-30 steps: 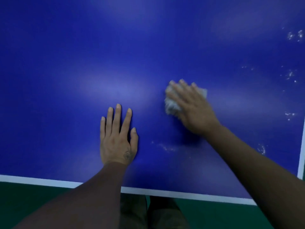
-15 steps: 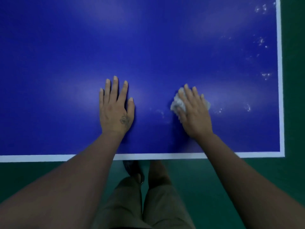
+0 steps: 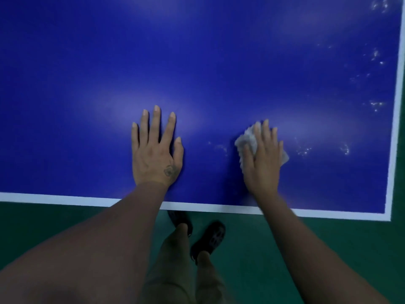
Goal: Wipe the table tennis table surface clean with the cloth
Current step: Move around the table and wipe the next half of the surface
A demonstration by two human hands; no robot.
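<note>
Writing: none legible.
Bench (image 3: 65,84): blue, white edge lines, wet specks (image 3: 303,150).
Floor (image 3: 285,249): green.
Hands: left hand (image 3: 156,154) flat, fingers straight; right hand (image 3: 263,159) presses cloth (image 3: 248,140).

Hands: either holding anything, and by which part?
Right hand presses the crumpled cloth flat to the table, covering its middle. Left hand lies flat, holding nothing.

The scene is dim, with a heavy blue cast. Soft pale patches of glare lie across the glossy desk (image 3: 65,73), the widest just above the left hand (image 3: 156,154), others near the top, which points to light from overhead. A dark shadow hugs the left side of the right hand (image 3: 264,160). Both forearms read as dark and underexposed. The picture is soft and smeared throughout, the floor (image 3: 350,249) murky green. The desk's white edge lines bow slightly from the wide lens.
</note>
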